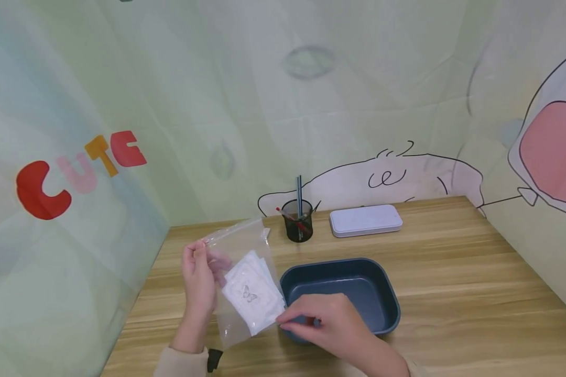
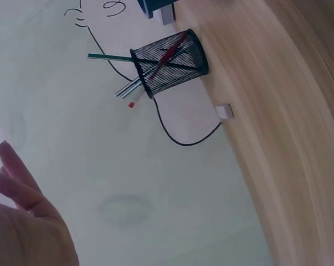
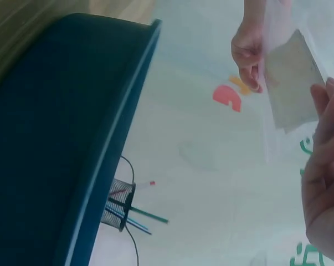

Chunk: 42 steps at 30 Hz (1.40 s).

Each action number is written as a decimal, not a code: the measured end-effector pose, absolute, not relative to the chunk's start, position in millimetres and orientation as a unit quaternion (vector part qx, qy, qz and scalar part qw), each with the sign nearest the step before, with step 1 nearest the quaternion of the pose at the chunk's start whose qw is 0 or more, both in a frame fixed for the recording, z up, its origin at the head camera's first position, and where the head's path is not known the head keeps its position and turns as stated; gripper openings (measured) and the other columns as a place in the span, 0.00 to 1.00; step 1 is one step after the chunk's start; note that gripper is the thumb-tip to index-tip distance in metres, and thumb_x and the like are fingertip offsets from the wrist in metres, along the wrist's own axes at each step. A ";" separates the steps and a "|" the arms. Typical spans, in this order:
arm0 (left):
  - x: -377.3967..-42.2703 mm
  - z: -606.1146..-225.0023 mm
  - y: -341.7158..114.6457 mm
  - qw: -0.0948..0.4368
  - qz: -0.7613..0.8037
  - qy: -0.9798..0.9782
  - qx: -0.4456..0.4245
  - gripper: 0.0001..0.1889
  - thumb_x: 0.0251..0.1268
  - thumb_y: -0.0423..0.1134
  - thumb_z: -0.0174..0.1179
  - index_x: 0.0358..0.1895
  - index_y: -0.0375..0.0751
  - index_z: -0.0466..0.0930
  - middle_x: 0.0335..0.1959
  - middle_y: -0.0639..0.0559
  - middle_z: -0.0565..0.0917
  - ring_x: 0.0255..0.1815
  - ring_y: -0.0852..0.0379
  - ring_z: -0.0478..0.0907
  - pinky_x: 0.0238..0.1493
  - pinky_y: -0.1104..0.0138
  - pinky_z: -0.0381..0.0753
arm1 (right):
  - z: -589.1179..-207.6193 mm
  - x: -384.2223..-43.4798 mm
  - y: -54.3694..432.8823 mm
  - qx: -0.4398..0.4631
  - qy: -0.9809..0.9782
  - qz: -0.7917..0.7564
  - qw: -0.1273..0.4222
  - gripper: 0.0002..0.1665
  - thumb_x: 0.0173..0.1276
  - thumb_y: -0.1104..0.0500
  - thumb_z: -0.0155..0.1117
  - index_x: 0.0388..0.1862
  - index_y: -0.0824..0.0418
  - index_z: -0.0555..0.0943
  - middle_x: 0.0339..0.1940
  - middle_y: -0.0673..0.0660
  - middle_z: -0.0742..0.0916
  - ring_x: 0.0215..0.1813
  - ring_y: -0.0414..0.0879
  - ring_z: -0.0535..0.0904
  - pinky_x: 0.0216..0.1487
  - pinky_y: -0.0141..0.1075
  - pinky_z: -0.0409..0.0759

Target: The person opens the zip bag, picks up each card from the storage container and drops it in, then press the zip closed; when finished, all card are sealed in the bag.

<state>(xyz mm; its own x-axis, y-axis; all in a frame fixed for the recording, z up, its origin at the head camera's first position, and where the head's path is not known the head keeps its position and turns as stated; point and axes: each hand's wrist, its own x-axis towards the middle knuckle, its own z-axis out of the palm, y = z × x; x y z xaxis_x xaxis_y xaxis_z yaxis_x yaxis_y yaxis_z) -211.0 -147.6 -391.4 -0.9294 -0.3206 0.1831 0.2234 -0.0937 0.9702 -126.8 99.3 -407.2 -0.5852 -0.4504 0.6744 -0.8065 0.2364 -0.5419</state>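
Observation:
A clear plastic zip bag [image 1: 238, 241] hangs tilted in front of me, with flat white packets [image 1: 254, 296] inside. The front packet carries a grey butterfly print. My left hand [image 1: 202, 283] grips the bag by its upper left edge, some fingers showing through the plastic. With thumb and forefinger, my right hand [image 1: 327, 319] pinches the bag's lower right edge, beside the packets. The right wrist view shows both hands at the bag [image 3: 275, 39]. Only part of the left hand [image 2: 31, 205] appears in the left wrist view, at its lower left corner.
A dark blue basin [image 1: 391, 283] stands on the wooden table [image 1: 457, 272], partly behind my right hand. At the back are a black mesh pen cup [image 1: 292, 230] with several pens and a white case [image 1: 365, 220]. A small white block [image 2: 225, 111] sits near the cup. Printed cloth hangs around the table.

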 end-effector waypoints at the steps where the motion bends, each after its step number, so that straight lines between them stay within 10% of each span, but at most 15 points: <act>1: -213.5 -393.9 -149.9 0.181 -0.733 -0.654 0.044 0.12 0.77 0.49 0.39 0.46 0.45 0.65 0.20 0.52 0.80 0.16 0.59 0.77 0.07 0.74 0.66 | -408.5 -129.2 96.9 0.418 -0.760 0.450 0.210 0.08 0.62 0.59 0.70 0.40 0.48 0.86 0.36 0.38 0.85 0.30 0.25 0.74 0.29 0.17 0.75; 18: -241.4 -446.9 -199.4 0.052 -0.599 -0.794 0.094 0.18 0.77 0.45 0.45 0.50 0.31 0.70 0.25 0.49 0.81 0.20 0.56 0.81 0.23 0.66 0.83 | -437.5 -147.8 45.5 0.471 -0.830 0.176 0.240 0.02 0.56 0.49 0.74 0.28 0.41 0.87 0.31 0.38 0.77 0.31 0.28 0.68 0.29 0.12 0.64; 42: -256.1 -486.9 -219.0 -0.020 -0.472 -0.878 0.076 0.14 0.71 0.35 0.51 0.44 0.23 0.76 0.23 0.45 0.78 0.18 0.57 0.73 0.17 0.69 0.75 | -478.0 -153.4 -1.9 0.470 -0.859 -0.085 0.185 0.15 0.54 0.56 0.69 0.14 0.41 0.76 0.13 0.39 0.73 0.17 0.34 0.63 0.14 0.28 0.59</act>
